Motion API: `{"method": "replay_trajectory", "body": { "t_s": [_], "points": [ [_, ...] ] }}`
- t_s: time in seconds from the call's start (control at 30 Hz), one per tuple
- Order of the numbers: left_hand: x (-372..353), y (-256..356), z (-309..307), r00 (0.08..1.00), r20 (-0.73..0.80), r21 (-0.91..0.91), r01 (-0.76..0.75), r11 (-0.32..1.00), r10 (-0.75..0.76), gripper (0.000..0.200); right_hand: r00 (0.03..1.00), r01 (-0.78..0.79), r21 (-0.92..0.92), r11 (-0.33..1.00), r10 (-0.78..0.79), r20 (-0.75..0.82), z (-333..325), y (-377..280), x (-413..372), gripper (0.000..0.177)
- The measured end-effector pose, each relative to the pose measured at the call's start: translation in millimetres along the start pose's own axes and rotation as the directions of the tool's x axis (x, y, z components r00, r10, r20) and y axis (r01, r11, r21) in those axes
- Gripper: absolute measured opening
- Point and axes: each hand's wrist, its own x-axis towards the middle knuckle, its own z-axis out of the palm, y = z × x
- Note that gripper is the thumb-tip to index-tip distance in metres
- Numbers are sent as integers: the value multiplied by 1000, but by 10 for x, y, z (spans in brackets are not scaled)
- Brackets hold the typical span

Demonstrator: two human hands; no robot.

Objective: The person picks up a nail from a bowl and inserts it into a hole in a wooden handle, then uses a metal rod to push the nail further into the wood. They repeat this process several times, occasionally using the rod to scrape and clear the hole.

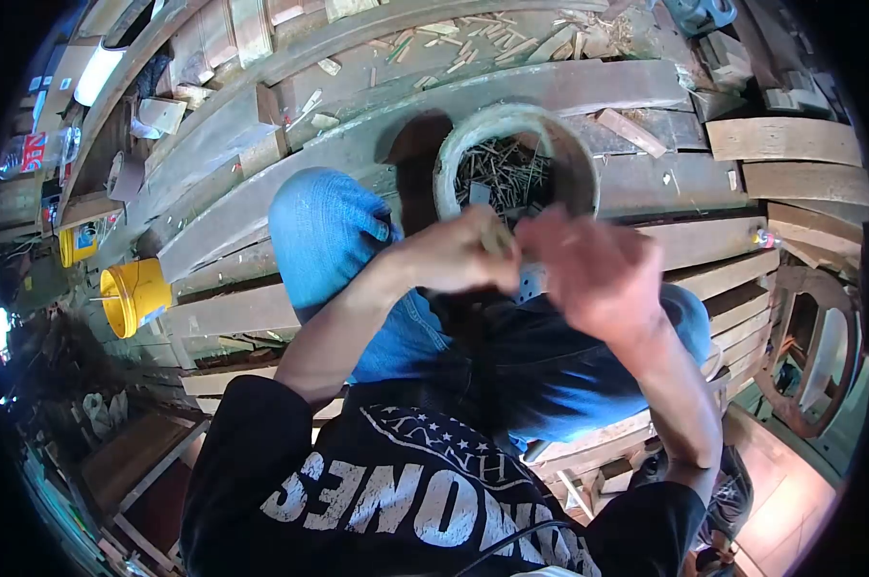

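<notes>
Both hands meet in front of the near rim of a round, pale-rimmed bucket (447,159). Inside it lies a heap of thin dark nails or small sticks (502,173). My left hand (465,252) is closed, its fingers curled around a small yellowish-green piece whose kind I cannot tell. Close beside it, my right hand (596,274) is curled into a closed shape and blurred by motion, with its fingertips by the left hand. Whatever the right fingers hold is hidden. Below the hands are my knees in blue jeans (324,226).
Long wooden planks (636,85) surround the bucket. Wood scraps (483,43) are scattered at the top. A yellow bucket (132,296) stands at the left, below a plastic bottle (40,152). Stacked curved boards (785,142) and an oval wooden frame (771,370) are at the right.
</notes>
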Motion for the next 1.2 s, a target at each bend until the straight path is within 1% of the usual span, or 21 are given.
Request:
{"method": "replay_trajectory", "body": {
  "t_s": [0.03, 0.07, 0.13, 0.17, 0.2, 0.23, 0.33, 0.4, 0.47, 0.5, 0.53, 0.57, 0.67, 0.73, 0.77, 0.83, 0.87, 0.93, 1.0, 1.07, 1.2],
  "points": [
    [36, -9, 41, 983, 171, 138, -93, 986, 69, 26, 971, -159, 10, 987, 158, -178, -96, 109, 95, 11],
    [88, -115, 232, 976, 213, 156, -81, 984, 47, 30, 889, -304, 51, 951, 303, -344, -159, 206, 170, 9],
    [103, 25, 157, 973, 208, -76, -91, 993, 105, 32, 807, -162, 23, 986, 146, -572, -160, 375, 268, 7],
    [65, 98, 101, 996, 83, -167, -20, 986, 34, 32, 801, -137, 165, 977, 208, -562, -66, 315, 239, 6],
    [-15, 195, 49, 998, -39, -281, 42, 959, -55, 33, 895, -195, 246, 949, 275, -351, -114, 213, 149, 8],
    [22, 125, -109, 992, 121, -346, 1, 938, 44, 33, 916, -187, 302, 935, 277, -289, -114, 157, 90, 12],
    [22, 13, -218, 956, 283, -437, 55, 898, 79, 26, 938, -216, 438, 872, 311, -156, -121, 80, 40, 19],
    [2, -54, -182, 967, 245, -393, 38, 919, 65, 19, 936, -264, 512, 818, 345, -68, -125, 57, 60, 22],
    [3, -59, -83, 975, 212, -356, 19, 934, 61, 18, 974, -212, 665, 716, 210, 85, -150, 29, 93, 27],
    [7, 4, -29, 973, 153, -434, -90, 896, 172, 21, 974, -225, 669, 709, 190, 126, -133, 8, 82, 28],
    [4, 67, -8, 958, 85, -502, -197, 842, 275, 27, 974, -226, 668, 709, 189, 128, -105, 0, 71, 28],
    [-4, 110, -73, 954, 226, -501, -61, 863, 199, 36, 977, -211, 665, 716, 171, 126, -76, -1, 64, 28],
    [38, 3, -96, 941, 243, -435, -111, 894, 235, 31, 981, -192, 670, 717, 147, 124, -87, 23, 64, 27],
    [48, 28, -79, 954, 218, -370, -112, 922, 204, 24, 971, -230, 612, 757, 217, 96, -98, 32, 59, 25],
    [70, 44, -11, 960, 33, -357, -247, 901, 276, 22, 971, -231, 607, 760, 221, 94, -91, 40, 56, 25],
    [165, 1, 88, 874, -265, -231, -468, 853, 408, 16, 948, -286, 605, 743, 311, 65, -42, 56, 43, 22],
    [199, -65, 97, 871, -264, -230, -474, 850, 414, 16, 935, -309, 605, 734, 352, 51, -17, 59, 43, 22],
    [238, -146, 86, 852, -392, -62, -400, 915, 346, 15, 942, -298, 593, 748, 332, 55, -38, 64, 74, 21],
    [228, -139, 66, 829, -421, -85, -441, 894, 369, 21, 919, -391, 459, 798, 362, 153, -165, 69, 94, 18],
    [185, -49, 12, 886, -424, -69, -238, 969, 188, 24, 931, -350, 481, 804, 357, 80, -95, 71, 66, 14],
    [192, -85, -6, 870, -437, 31, -238, 971, 227, 24, 955, -279, 368, 887, 297, 8, -39, 79, 52, 18]
  ]
}}
